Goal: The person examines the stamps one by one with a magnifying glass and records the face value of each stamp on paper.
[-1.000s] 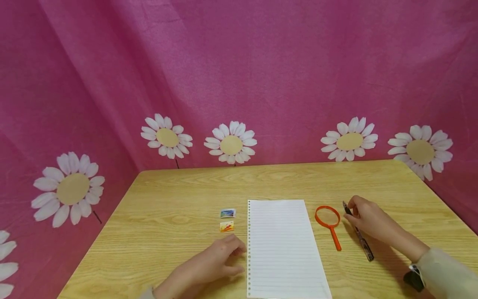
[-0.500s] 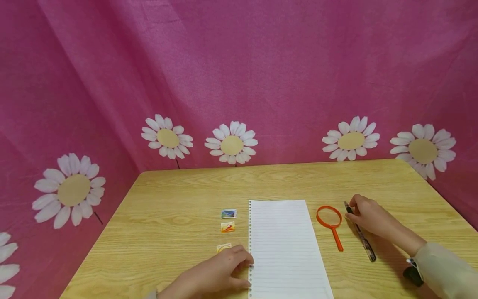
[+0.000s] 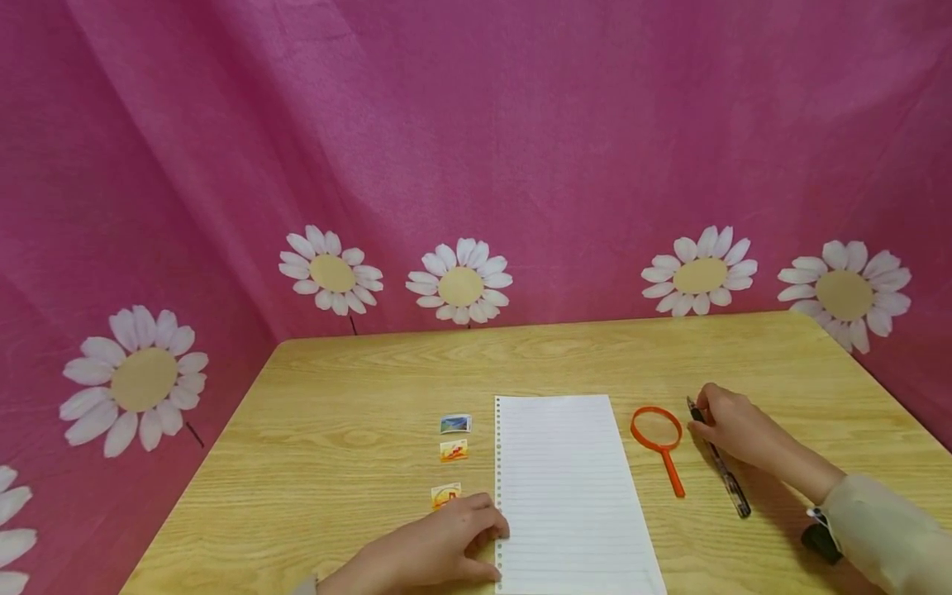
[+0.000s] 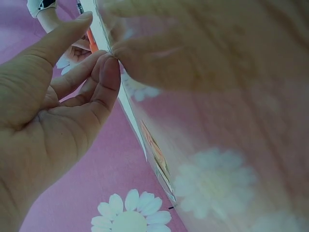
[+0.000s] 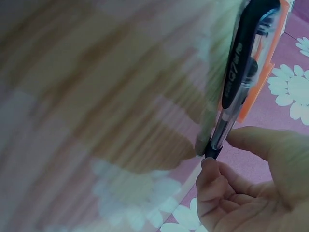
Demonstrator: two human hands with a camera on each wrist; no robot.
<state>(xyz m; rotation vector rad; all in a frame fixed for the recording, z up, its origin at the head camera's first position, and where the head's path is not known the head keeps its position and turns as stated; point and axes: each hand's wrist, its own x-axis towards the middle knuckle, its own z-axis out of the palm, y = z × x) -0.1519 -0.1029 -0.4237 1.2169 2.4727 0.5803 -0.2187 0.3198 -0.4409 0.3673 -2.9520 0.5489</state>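
A sheet of lined loose-leaf paper (image 3: pixel 565 487) lies flat on the wooden table. My left hand (image 3: pixel 439 541) rests its fingertips on the sheet's punched left edge, thumb spread apart from the fingers. Out to the right, my right hand (image 3: pixel 744 426) pinches a gel pen (image 5: pixel 241 67) near its tip, between thumb and fingers. The pen, clear with a black clip, lies slanted along the table, tip pointing away. Three small stamp-like pictures lie left of the sheet: a blue one (image 3: pixel 455 424), a yellow one (image 3: pixel 454 451) and another yellow one (image 3: pixel 446 494), partly covered by my left hand.
An orange-red magnifying glass (image 3: pixel 672 471) lies between the sheet and the pen. A dark object (image 3: pixel 821 543) shows by my right sleeve. A pink curtain (image 3: pixel 521 149) with white daisies hangs behind the table.
My left hand has moved right onto the sheet's edge, bringing the nearest yellow picture into view. My right hand stays at the pen with hardly any movement.
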